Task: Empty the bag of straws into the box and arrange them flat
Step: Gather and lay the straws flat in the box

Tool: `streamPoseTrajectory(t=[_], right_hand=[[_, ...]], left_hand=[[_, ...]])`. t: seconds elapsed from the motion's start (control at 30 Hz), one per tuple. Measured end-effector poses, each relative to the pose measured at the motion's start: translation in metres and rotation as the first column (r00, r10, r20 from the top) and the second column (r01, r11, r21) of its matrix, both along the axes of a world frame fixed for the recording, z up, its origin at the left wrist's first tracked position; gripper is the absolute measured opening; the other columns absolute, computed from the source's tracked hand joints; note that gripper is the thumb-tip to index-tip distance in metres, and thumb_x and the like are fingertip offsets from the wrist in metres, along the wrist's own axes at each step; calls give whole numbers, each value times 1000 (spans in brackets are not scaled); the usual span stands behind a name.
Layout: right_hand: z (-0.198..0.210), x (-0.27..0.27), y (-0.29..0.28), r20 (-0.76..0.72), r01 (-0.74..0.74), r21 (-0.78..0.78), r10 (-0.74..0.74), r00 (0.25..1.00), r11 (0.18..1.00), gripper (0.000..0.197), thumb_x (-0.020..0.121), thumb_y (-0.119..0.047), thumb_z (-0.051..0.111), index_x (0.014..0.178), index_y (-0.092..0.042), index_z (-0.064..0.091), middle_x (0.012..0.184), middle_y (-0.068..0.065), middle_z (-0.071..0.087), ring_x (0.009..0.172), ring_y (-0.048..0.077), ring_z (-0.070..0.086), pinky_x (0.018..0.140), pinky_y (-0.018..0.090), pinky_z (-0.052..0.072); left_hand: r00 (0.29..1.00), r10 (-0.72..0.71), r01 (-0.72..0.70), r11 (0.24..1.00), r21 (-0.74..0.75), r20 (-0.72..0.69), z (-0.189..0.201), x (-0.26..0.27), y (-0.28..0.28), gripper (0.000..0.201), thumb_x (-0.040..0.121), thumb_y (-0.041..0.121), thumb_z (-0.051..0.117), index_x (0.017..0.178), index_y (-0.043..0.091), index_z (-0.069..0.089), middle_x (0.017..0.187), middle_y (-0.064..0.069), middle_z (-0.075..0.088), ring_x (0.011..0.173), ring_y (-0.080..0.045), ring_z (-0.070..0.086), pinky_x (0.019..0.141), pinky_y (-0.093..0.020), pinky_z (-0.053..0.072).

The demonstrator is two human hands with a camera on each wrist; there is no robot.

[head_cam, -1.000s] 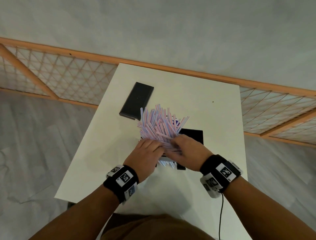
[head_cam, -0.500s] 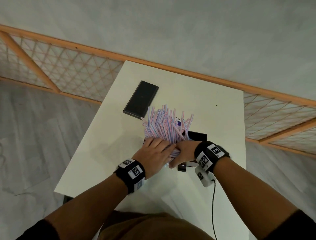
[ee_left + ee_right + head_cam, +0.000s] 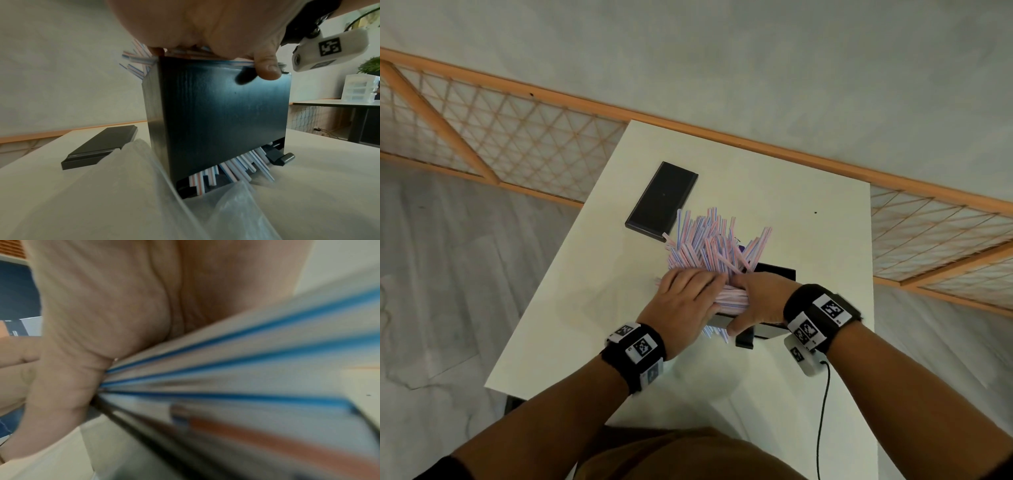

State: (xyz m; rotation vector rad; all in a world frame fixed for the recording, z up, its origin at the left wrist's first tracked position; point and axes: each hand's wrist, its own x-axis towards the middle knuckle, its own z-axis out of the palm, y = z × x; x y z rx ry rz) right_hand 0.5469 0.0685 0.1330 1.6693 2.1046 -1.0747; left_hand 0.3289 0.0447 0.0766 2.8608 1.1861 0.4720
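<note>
From the head view, both hands sit on a heap of striped straws [image 3: 709, 246] piled over a black box [image 3: 774, 274] on the white bench [image 3: 774, 178]. The left hand [image 3: 681, 305] lies flat on the near part of the heap, fingers straight and together, pressing down. The right hand [image 3: 760, 301] curls round the same bundle from the other side, thumb down against the near wall. The straws fan out beyond the fingers, untidy, many tilted upward. A black lid [image 3: 661, 200] lies flat further left, apart from the box.

From the left wrist, the box wall [image 3: 216, 116] fills the view, straw ends [image 3: 232, 168] poke out below it, and a clear bag [image 3: 164, 194] lies crumpled in front.

From the right wrist, the palm [image 3: 115, 305] presses on blurred straws; finger positions cannot be told here.
</note>
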Motion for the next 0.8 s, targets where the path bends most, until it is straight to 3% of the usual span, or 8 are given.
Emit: streamPoseTrajectory(t=[0.13,0.27,0.37,0.43,0.53,0.6,0.7,0.8], right_hand=[[8,9,-4,-39,30,59,-28,999,998,55,61,-56,88,98,-29,57,88,-8,62,80,15,59,70,32,49],[10,18,-11,-96,80,137,-67,993,987,49,71,-50,83,109,-31,59,101,-9,65,89,15,61,80,35,52],[15,23,-19,-67,62,257,-46,997,964,39,78,-50,74,110,-33,60,100,-11,65,84,14,61,77,36,53],[16,26,-25,-44,58,318,-46,998,946,30,85,-49,70,108,-33,60,98,-14,63,79,11,57,69,30,46],[15,27,-34,-61,75,334,-58,996,939,24,89,-50,67,105,-33,60,95,-15,59,76,9,51,66,24,36],[10,26,-37,-88,83,298,-59,994,951,30,91,-51,66,112,-30,63,103,-13,61,87,10,57,72,22,41],[1,20,-41,-128,74,252,-42,991,965,47,94,-51,62,134,-25,61,135,-5,59,128,12,52,103,24,43],[-6,13,-42,-141,87,248,-53,989,965,52,97,-52,58,141,-25,56,138,-1,57,133,16,49,108,30,43]], left_hand=[[1000,10,-10,1000,-11,-10,1,1,1,50,107,41,42,147,13,52,137,-4,58,123,-26,54,113,-45,36],[999,-36,36,999,-37,-5,0,0,-3,46,107,39,44,142,13,57,136,-5,58,122,-27,56,113,-46,37],[998,-42,45,996,-72,41,10,-6,-9,42,104,41,52,137,17,61,137,-2,57,125,-23,54,114,-46,36],[992,44,-28,991,-135,115,20,-11,-14,40,103,41,52,135,19,61,137,0,56,126,-22,53,111,-45,38],[908,349,-271,911,-309,232,36,-21,-19,42,100,42,54,137,22,56,139,0,53,128,-20,48,108,-43,42],[807,541,-409,802,-435,237,40,-26,-20,52,100,45,57,143,18,49,142,-6,48,131,-24,42,108,-43,40],[725,667,-446,646,-619,173,36,-30,-14,58,102,49,50,147,12,46,139,-8,48,128,-25,46,108,-39,42],[769,605,-340,662,-668,208,31,-27,-9,26,109,34,40,115,21,62,106,-3,59,99,-17,51,86,-32,43]])
